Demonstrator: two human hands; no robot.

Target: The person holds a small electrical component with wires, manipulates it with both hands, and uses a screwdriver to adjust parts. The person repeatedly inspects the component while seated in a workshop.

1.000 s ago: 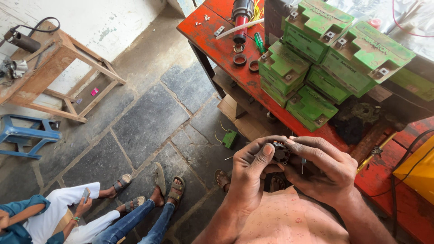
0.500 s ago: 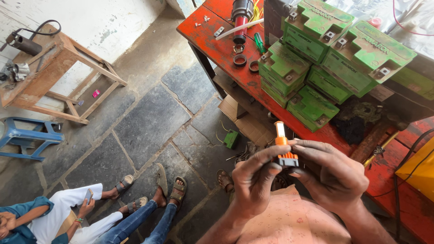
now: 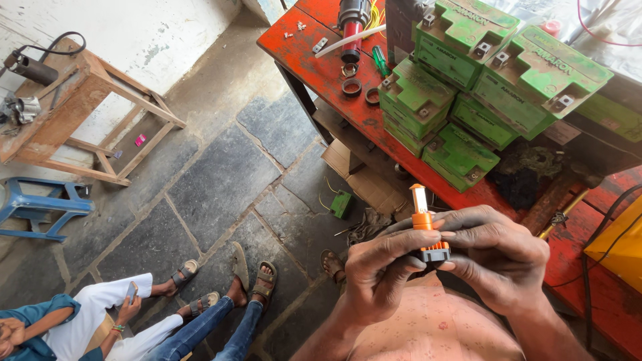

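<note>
Head view, looking down from a standing person's eyes. Nearest, at 5 o'clock in the frame, both grease-dark hands meet over the person's pink patterned shirt (image 3: pixel 435 331). The left hand (image 3: pixel 378 277) pinches a small orange bulb (image 3: pixel 423 220) between thumb and fingers, gripping its orange middle. The right hand (image 3: pixel 498 257) curls around the grey base from the other side, fingertips touching it. The bulb stands upright, its pale glowing tip pointing to 12 o'clock, above both hands.

Below the hands lies a grey stone floor (image 3: pixel 221 180). At 7 o'clock, two other people sit on it; their sandalled feet (image 3: pixel 257 274) stretch toward the centre, and one holds a phone (image 3: pixel 132 291). A small green block (image 3: pixel 340 203) lies on the floor just left of the bulb, beside flat cardboard (image 3: pixel 364 184).

Farther off, from 12 to 3 o'clock, runs a red bench (image 3: pixel 314 50). On it stand stacked green batteries (image 3: pixel 481 80), filling its right part. Metal rings (image 3: pixel 351 87) and a green screwdriver (image 3: pixel 380 61) lie just left of the stack. A yellow box (image 3: pixel 618 244) sits at 3 o'clock, on the frame's edge.

At 10 o'clock, against a whitewashed wall, stands a wooden table (image 3: pixel 67 107). A blue stool (image 3: pixel 40 210) stands at 9 o'clock, just below it.
</note>
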